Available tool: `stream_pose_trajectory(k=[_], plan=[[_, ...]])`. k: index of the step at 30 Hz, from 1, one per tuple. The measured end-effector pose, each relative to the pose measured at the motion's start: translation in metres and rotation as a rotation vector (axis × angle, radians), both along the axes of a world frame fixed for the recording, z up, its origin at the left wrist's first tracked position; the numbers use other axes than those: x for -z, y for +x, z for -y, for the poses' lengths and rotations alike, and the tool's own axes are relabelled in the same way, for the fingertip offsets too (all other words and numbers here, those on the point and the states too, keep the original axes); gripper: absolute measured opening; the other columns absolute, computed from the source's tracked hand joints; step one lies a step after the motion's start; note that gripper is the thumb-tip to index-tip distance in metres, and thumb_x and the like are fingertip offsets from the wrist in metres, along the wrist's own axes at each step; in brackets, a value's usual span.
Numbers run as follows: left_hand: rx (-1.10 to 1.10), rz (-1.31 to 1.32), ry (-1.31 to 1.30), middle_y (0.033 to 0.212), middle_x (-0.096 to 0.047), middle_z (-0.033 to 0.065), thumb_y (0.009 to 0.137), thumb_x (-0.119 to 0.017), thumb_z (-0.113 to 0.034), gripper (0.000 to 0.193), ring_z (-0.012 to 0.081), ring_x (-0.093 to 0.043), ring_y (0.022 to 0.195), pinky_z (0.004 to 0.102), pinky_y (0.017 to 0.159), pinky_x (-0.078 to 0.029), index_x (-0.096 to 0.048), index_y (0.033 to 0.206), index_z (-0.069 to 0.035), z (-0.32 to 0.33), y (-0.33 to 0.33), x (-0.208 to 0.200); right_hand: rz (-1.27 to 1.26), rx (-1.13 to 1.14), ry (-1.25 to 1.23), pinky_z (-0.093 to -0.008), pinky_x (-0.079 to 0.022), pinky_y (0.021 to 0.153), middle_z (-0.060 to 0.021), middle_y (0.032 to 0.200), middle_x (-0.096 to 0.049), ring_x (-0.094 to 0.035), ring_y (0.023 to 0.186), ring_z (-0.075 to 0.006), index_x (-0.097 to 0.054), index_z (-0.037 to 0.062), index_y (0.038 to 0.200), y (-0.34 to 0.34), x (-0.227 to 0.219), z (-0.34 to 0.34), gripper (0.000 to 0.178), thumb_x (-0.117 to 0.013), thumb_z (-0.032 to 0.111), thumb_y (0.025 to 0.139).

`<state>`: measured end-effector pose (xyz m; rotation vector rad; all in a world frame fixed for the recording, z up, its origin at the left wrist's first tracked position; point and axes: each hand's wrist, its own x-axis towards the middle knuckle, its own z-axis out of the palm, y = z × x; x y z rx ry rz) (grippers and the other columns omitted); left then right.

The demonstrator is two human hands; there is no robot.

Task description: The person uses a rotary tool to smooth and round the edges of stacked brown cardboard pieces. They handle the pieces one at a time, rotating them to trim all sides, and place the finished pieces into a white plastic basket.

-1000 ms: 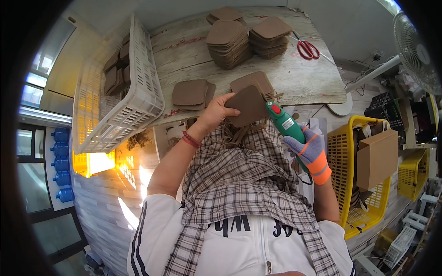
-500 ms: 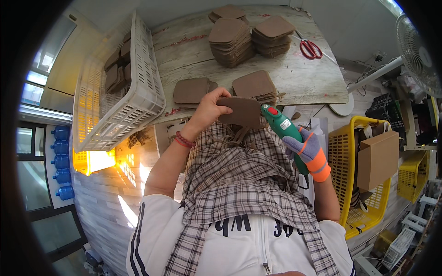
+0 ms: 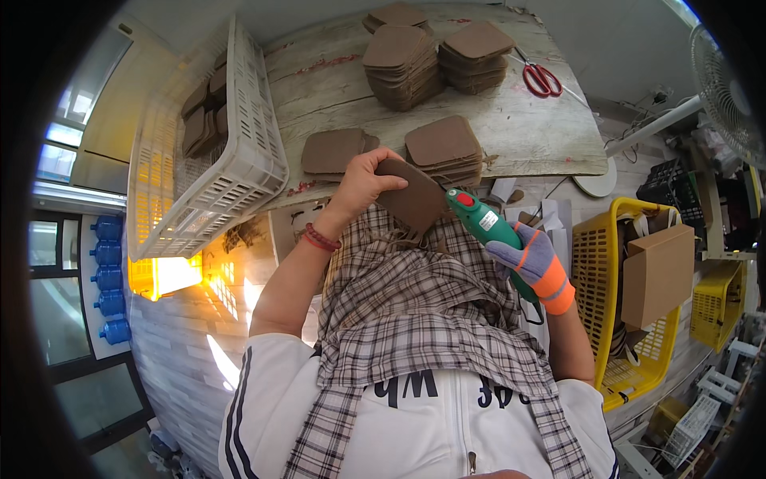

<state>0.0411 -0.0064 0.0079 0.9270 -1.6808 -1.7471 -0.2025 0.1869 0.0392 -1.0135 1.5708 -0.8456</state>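
Held a brown rounded pad (image 3: 413, 209) close to a green handheld power tool (image 3: 481, 219)

Gripped the brown rounded pad in the bare left hand (image 3: 361, 185), with the thumb on its near face and the fingers closed behind its upper left corner. Wore a red beaded bracelet (image 3: 322, 238) on this wrist. Held the pad tilted above the plaid apron (image 3: 415, 319), before the table edge. Wrapped the gloved right hand (image 3: 530, 261) firmly around the green handheld power tool, with its head directed to the pad's right edge. Could not tell surely of contact or gap between tool and pad, for the small, dark view there. Had on the wooden table (image 3: 323, 97) a stack of similar pads (image 3: 443, 140) just beyond, and farther, two taller stacks (image 3: 396, 48) near red-handled scissors (image 3: 542, 81). Had a white plastic crate (image 3: 247, 108) at the left.
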Motion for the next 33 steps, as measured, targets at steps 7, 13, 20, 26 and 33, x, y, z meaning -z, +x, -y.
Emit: stream_pose_trajectory(k=[7,13,20,26,33], plan=[[0.126,0.164,-0.067,0.084,-0.061,0.0001,0.070,-0.068,0.003,0.022,0.0080,-0.057,0.077,0.0237,0.069,-0.047,-0.059,0.090,-0.004,-0.009,-0.008,-0.007,0.073,-0.001,0.004,-0.0194,-0.041,0.048,0.0007,0.066,-0.059,-0.051,0.053,-0.0037,-0.061,0.0007,0.100,0.008,0.003,0.006,0.039,-0.074,0.030,0.078],[0.254,0.128,-0.050,0.091,-0.059,0.0015,0.068,-0.068,0.004,0.042,0.0092,-0.055,0.086,0.0244,0.075,-0.046,-0.054,0.106,-0.005,-0.013,-0.012,-0.004,0.028,-0.039,-0.024,-0.0196,-0.041,0.048,0.0008,0.066,-0.058,-0.051,0.054,-0.0043,-0.060,0.0007,0.099,0.016,0.006,0.016,0.039,-0.075,0.030,0.077],[0.148,0.029,0.077,0.087,-0.061,0.0030,0.070,-0.063,0.011,0.051,0.0090,-0.059,0.082,0.0221,0.074,-0.048,-0.048,0.117,-0.003,-0.012,-0.002,-0.010,0.050,0.030,-0.106,-0.0210,-0.045,0.055,-0.0023,0.068,-0.060,-0.055,0.060,-0.0051,-0.061,0.0007,0.101,0.016,0.014,0.022,0.046,-0.076,0.036,0.075],[-0.047,-0.015,0.003,0.088,-0.064,0.0048,0.072,-0.064,0.009,0.041,0.0096,-0.060,0.080,0.0216,0.072,-0.048,-0.050,0.109,-0.002,-0.001,0.020,-0.013,-0.126,0.001,-0.024,-0.0229,-0.048,0.056,-0.0041,0.071,-0.063,-0.058,0.062,-0.0059,-0.062,-0.0003,0.100,-0.001,0.023,0.000,0.048,-0.077,0.036,0.074],[-0.011,-0.019,0.003,0.087,-0.063,0.0037,0.072,-0.065,0.008,0.040,0.0089,-0.060,0.080,0.0212,0.073,-0.048,-0.050,0.108,-0.003,-0.001,0.015,-0.014,-0.098,-0.031,-0.081,-0.0229,-0.046,0.053,-0.0038,0.068,-0.061,-0.055,0.058,-0.0053,-0.061,-0.0003,0.101,0.004,0.023,0.000,0.048,-0.076,0.036,0.074]])
